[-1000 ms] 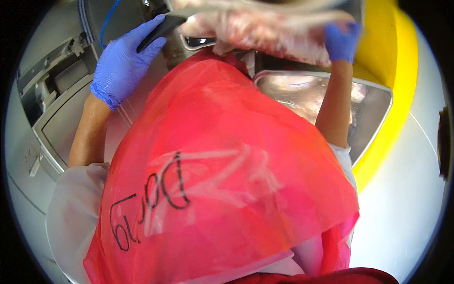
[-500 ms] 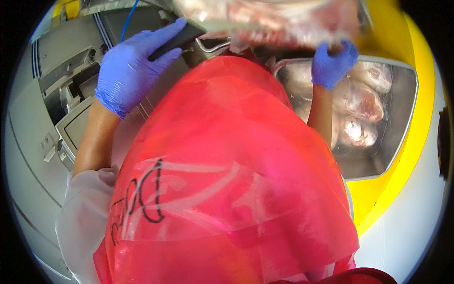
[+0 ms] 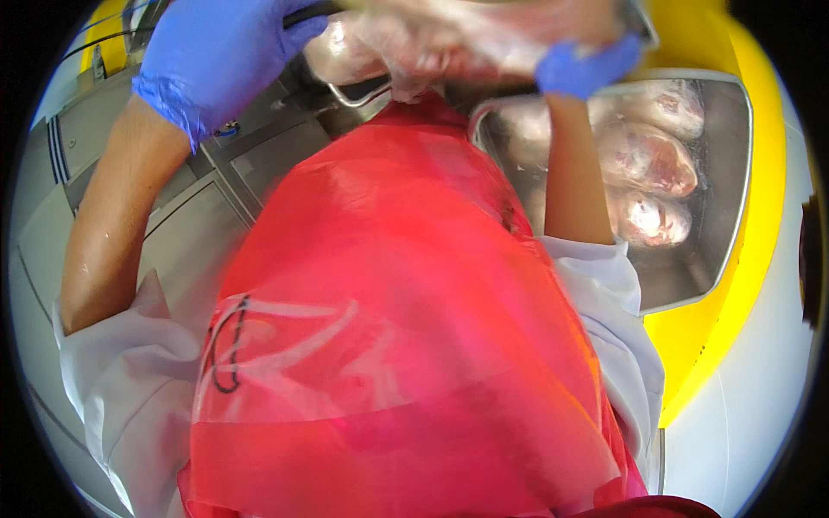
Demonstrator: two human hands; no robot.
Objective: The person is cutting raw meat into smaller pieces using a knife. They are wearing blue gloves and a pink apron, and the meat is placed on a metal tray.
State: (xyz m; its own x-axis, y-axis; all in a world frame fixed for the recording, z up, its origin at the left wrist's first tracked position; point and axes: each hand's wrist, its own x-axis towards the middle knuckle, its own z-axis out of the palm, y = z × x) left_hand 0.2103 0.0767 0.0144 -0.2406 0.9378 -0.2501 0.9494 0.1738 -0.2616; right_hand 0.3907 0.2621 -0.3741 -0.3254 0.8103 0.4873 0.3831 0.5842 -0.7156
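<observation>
In the head view my gloved left hand (image 3: 216,69) is closed round a dark handle (image 3: 302,15) at the top; what the handle belongs to is unclear. My gloved right hand (image 3: 585,69) is curled at the right end of a blurred pale slab of meat (image 3: 466,34), gripping its lower edge. Pink-white meat with loose film or tissue (image 3: 406,60) hangs at the top centre. Below my right hand a metal tray (image 3: 708,259) holds several pale pieces of meat (image 3: 648,160). My red plastic apron (image 3: 389,302) fills the middle of the view.
A yellow surround (image 3: 760,198) borders the tray on the right, with a light grey floor or panel (image 3: 725,440) beyond. Grey steel machinery with panels and rails (image 3: 199,207) is on the left. A metal rim (image 3: 345,99) shows at top centre.
My left hand rose toward the upper edge with the dark handle. My right hand dipped, then rose and shifted left with the meat. More pieces in the right tray came into sight.
</observation>
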